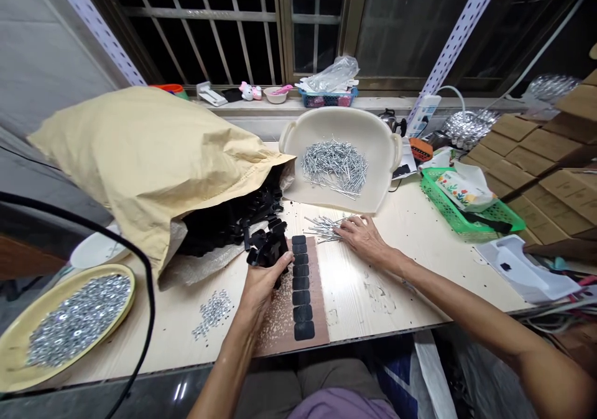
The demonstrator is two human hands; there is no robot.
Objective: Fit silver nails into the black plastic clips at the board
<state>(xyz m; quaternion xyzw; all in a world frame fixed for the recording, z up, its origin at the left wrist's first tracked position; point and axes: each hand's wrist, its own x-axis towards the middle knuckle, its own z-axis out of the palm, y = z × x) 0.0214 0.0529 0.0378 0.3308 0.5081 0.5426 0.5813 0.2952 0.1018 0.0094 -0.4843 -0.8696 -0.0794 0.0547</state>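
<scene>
My left hand (262,282) is closed around several black plastic parts (269,250), thumb on their right side, over the left edge of a brown board (319,313). A column of black rounded pads (301,298) lies on that board, just right of this hand. My right hand (364,239) is at the right end of a small pile of long thin silver screws (321,227), fingers curled down and pressed together on them. Exactly how many screws the fingertips hold is hidden. Behind the pile, a white basin (342,124) contains many more such screws.
A large tan sack (153,151) spills black parts (219,226) at left. Small metal nuts (212,313) lie near a yellow dish (125,294) full of metal pieces. A green basket (471,226), a white plastic tray (522,263) and cardboard boxes (536,158) are at right.
</scene>
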